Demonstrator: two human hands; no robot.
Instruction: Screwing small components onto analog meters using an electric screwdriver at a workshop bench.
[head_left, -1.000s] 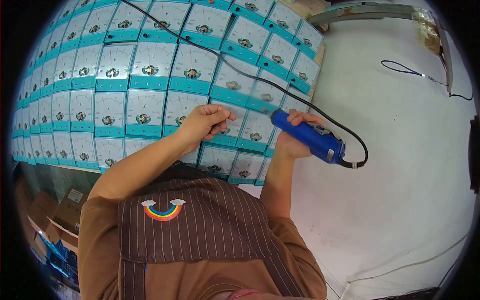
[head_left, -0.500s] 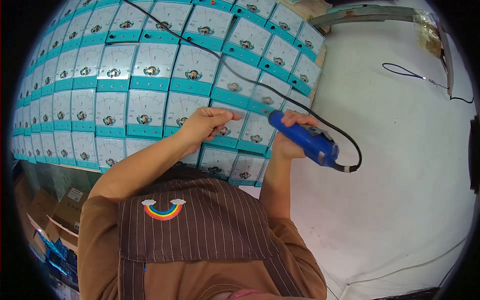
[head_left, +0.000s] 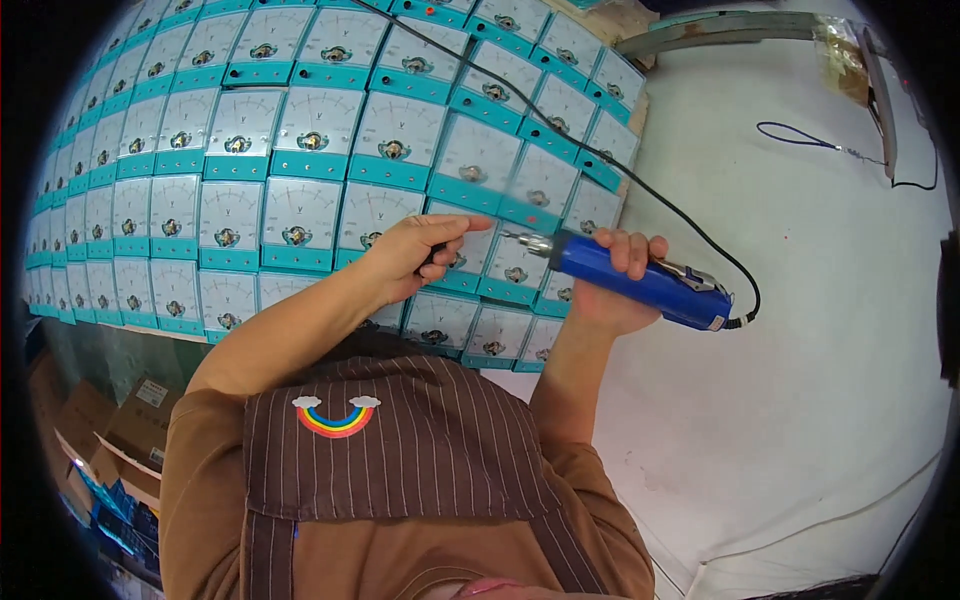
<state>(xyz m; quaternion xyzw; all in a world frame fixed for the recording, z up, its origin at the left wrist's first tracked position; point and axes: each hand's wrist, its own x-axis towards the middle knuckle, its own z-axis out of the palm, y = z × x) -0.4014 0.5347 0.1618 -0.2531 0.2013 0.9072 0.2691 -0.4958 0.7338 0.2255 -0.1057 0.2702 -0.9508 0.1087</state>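
A blue electric screwdriver (head_left: 675, 297) lies in my right hand (head_left: 612, 308), fingers wrapped over its body. It is held almost level, its metal nose and bit pointing left toward my left hand (head_left: 405, 258). My left index finger is stretched out, its tip just short of the bit. The other left fingers are curled around a small black part (head_left: 434, 256), mostly hidden. Both hands are above rows of panel meters (head_left: 302, 212) with white dials and turquoise bases. Several meters near the hands are partly covered by them.
A black cord (head_left: 690, 225) runs from the screwdriver's back end up across the meters. On the white surface (head_left: 800, 400) to the right lies a dark looped cord (head_left: 800, 138). Cardboard boxes (head_left: 135, 420) stand at the lower left. A metal bar (head_left: 720, 32) edges the far right.
The screwdriver has swung to a flatter angle and shifted right with my right hand, so its metal nose now shows clearly. My left index finger has straightened, and the black part has come into sight.
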